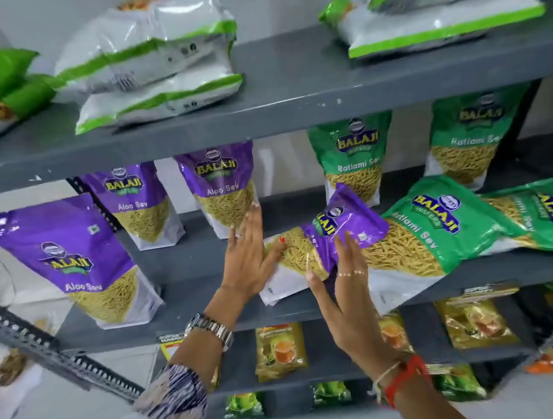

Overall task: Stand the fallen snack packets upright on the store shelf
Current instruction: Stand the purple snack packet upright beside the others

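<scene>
The fallen Aloo Sev packet (320, 242) lies tilted on the middle shelf (189, 302), its purple top leaning on a fallen green Ratlami Sev packet (422, 230), its white base pointing down toward the shelf's front edge; I judge the step in hand to be the lift of this one packet, just begun. My left hand (249, 257) lies flat with fingers spread against the packet's lower left side, the thumb over the clear window; my right hand (342, 288) is open too, fingertips touching the purple foil from the right; so the grip is a loose two-palm cradle, not a pinch. Next, I think, both palms must squeeze lightly and swing the base down onto the shelf board, then release only once the gusset sits flat; there is a free patch of shelf in front of the upright Aloo Sev packets (221, 188) at the back.

The packet is glossy, crinkled plastic film, slippery I expect, with a transparent panel showing thin yellow strands; it is a soft pouch with a flat folded bottom, and the loose contents may shift as it turns. A second green packet (551, 212) also lies flat to the right; the shelf is grey painted metal, smooth and hard.
</scene>
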A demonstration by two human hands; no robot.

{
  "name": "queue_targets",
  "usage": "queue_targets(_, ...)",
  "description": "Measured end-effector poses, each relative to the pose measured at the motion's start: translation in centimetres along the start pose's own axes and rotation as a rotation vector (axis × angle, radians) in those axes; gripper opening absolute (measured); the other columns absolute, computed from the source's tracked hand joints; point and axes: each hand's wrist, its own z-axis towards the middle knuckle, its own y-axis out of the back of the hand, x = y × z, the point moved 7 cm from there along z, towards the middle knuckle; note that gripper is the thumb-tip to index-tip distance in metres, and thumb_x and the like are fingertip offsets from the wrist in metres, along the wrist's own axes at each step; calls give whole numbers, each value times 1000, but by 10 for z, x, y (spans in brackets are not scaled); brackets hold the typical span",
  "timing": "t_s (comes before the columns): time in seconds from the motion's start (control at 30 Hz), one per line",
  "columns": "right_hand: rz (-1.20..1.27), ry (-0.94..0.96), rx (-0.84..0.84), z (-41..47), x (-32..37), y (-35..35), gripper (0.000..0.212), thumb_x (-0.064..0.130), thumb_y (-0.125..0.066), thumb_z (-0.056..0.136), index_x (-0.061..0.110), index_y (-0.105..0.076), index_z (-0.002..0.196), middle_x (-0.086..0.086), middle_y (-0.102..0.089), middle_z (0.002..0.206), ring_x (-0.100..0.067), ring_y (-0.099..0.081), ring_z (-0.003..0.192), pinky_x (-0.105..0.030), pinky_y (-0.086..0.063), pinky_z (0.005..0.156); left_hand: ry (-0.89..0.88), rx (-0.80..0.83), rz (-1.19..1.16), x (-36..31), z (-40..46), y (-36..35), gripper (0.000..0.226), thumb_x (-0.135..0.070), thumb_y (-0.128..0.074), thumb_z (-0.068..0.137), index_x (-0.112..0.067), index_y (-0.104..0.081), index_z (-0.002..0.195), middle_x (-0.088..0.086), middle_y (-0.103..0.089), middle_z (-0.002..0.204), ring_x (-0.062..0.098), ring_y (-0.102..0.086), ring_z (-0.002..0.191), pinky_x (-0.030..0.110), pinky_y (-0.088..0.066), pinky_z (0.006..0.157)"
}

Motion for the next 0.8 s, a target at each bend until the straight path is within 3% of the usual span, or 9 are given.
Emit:
queue_targets(0.2, 556, -679, -189, -17, -48, -52, 53, 25, -52, 95, 9, -32, 142, -5, -46, 134, -20, -44, 122, -15, -30, 93, 247, 460, -172, 45, 56, -59, 63, -22, -29, 96, -25, 14, 144, 30, -9, 153, 45, -25, 137, 57, -32, 108)
queue_targets(0.23, 646, -747, -226, -13, -54, -58, 52, 26, -50, 96, 12, -33, 142, -3, -48, 130, -20, -46, 120, -19, -33, 95, 286, 549, -224, 44, 63, -68, 57, -31, -24, 98, -20, 5, 146, 30, -18, 150, 43, -25, 138, 55, -27, 111)
queue_targets(0.3, 764, -837, -256, -6, -64, -65, 50, 33, -47, 96, 18, -34, 142, -1, -49, 132, -22, -46, 126, -38, -36, 108, 297, 698, -339, 37, 75, -81, 78, -67, -13, 84, -20, -17, 146, 24, -32, 148, 33, -31, 137, 49, -17, 118)
queue_targets(0.37, 863, -881, -324, 5, -72, -67, 38, 30, -47, 97, 19, -44, 134, -4, -54, 129, -23, -50, 123, -44, -39, 107, 326, 807, -513, 24, 80, -87, 80, -72, -18, 81, -21, -31, 141, 14, -37, 147, 29, -35, 135, 44, -20, 118)
queue_targets(0.43, 963, -880, -366, 12, -68, -65, 18, 24, -47, 97, 21, -55, 113, -1, -62, 117, -19, -58, 108, -42, -42, 101, 332, 782, -624, 22, 79, -85, 58, -54, -32, 90, -15, -49, 130, 10, -54, 133, 27, -49, 124, 37, -32, 112)
queue_targets(0.5, 1008, -871, -411, 14, -68, -65, 9, 20, -48, 96, 25, -56, 94, 6, -63, 99, -16, -60, 95, -42, -45, 96, 417, 695, -731, 33, 84, -81, 41, -39, -43, 92, -8, -59, 115, 3, -73, 95, 24, -61, 97, 30, -45, 94)
queue_targets(0.57, 1049, -898, -431, 10, -71, -69, 6, 18, -52, 95, 23, -55, 92, 5, -63, 93, -18, -61, 93, -43, -49, 91, 478, 602, -805, 50, 83, -82, 23, -27, -51, 90, -8, -64, 95, -1, -71, 68, 22, -60, 78, 32, -49, 84)
queue_targets(0.7, 1060, -982, -376, 10, -72, -75, 4, 23, -57, 92, 20, -56, 90, 0, -64, 86, -16, -61, 80, -34, -54, 67, 685, 524, -980, 82, 52, -79, 10, -16, -52, 89, -11, -61, 86, 12, -66, 85, 23, -59, 75, 35, -48, 86)
queue_targets(0.8, 1023, -960, -331, 16, -65, -72, 24, 26, -59, 91, 23, -45, 72, 3, -62, 77, -13, -58, 70, -26, -47, 57, 778, 404, -1226, 101, 25, -67, 16, -10, -48, 89, -13, -62, 81, 1, -72, 60, 17, -67, 61, 30, -53, 73)
